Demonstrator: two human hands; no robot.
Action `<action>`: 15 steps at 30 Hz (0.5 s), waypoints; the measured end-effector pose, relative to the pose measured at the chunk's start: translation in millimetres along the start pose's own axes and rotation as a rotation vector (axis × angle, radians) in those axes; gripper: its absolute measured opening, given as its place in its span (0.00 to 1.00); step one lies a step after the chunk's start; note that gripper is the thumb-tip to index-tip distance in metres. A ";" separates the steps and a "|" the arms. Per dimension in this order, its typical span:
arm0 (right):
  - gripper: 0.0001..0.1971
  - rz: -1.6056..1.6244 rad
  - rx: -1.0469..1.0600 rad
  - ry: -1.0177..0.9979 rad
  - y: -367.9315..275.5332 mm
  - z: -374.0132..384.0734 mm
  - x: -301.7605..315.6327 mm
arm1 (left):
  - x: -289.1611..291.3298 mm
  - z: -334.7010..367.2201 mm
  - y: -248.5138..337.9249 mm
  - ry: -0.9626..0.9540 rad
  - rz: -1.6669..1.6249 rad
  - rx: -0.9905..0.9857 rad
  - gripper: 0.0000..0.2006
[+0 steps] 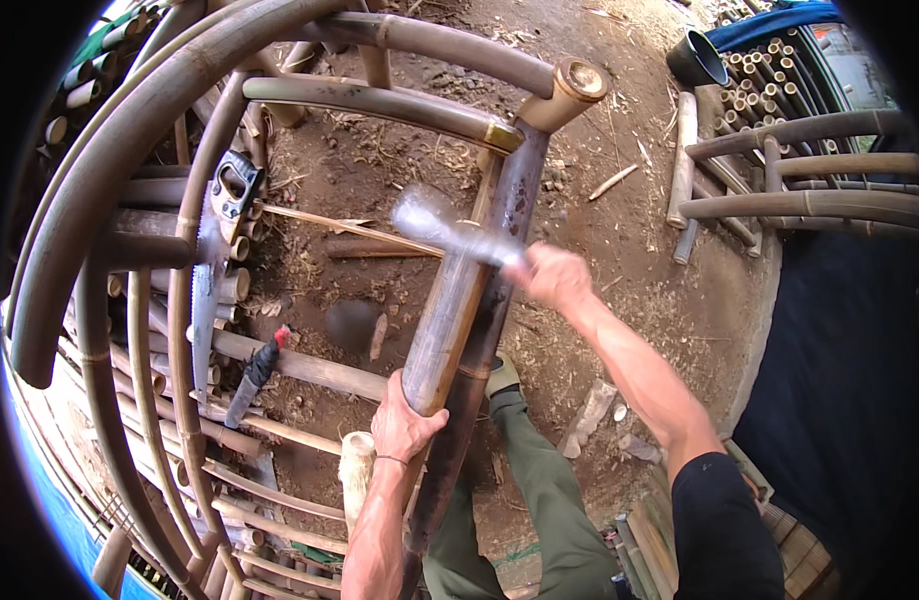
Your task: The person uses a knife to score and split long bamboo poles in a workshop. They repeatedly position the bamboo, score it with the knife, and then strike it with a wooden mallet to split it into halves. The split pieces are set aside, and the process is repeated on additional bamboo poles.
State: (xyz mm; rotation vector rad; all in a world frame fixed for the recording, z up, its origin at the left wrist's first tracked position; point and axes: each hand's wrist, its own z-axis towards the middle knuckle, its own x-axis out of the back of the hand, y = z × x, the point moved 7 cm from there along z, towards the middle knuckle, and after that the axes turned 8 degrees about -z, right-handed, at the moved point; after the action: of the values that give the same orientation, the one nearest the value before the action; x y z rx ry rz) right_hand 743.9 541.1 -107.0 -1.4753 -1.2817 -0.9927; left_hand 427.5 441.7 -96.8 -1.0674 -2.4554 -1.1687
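Observation:
In my right hand point(555, 277) is a hammer point(427, 214), its head and handle smeared by motion. The fingers wrap around the handle, above a bamboo frame. My left hand point(405, 420) grips the near end of a thick bamboo pole point(442, 335), thumb on one side and fingers on the other. That pole lies along a darker bamboo rail point(500, 280) of the frame. At its far end, the rail meets a pale bamboo joint point(570, 92). Whether the hammer touches the pole cannot be made out.
A handsaw point(208, 270) hangs or leans at the frame's left, near a dark-handled tool with a red tip point(258, 378). Curved bamboo rails point(100, 190) arch along the left. A black bucket point(695, 60) and another bamboo frame point(810, 205) stand right. Scraps litter the dirt floor point(620, 270).

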 end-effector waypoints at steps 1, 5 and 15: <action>0.39 0.226 -0.445 -0.159 33.1 14.2 -5.7 | 3.2 3.1 -1.3 -0.026 -0.008 0.015 0.49; 0.40 0.084 0.161 -0.098 -32.8 -2.9 -0.8 | -0.1 7.9 -11.6 -0.107 -0.115 0.035 0.48; 0.37 -0.047 0.375 -0.074 -43.3 -14.4 -11.9 | -0.5 -9.6 -5.1 0.057 0.061 -0.060 0.57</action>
State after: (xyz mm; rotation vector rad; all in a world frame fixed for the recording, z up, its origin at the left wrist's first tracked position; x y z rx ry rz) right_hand 699.3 525.8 -109.2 -1.2043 -1.4698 -0.6847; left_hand 423.3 432.1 -93.7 -1.1013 -2.3415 -1.2433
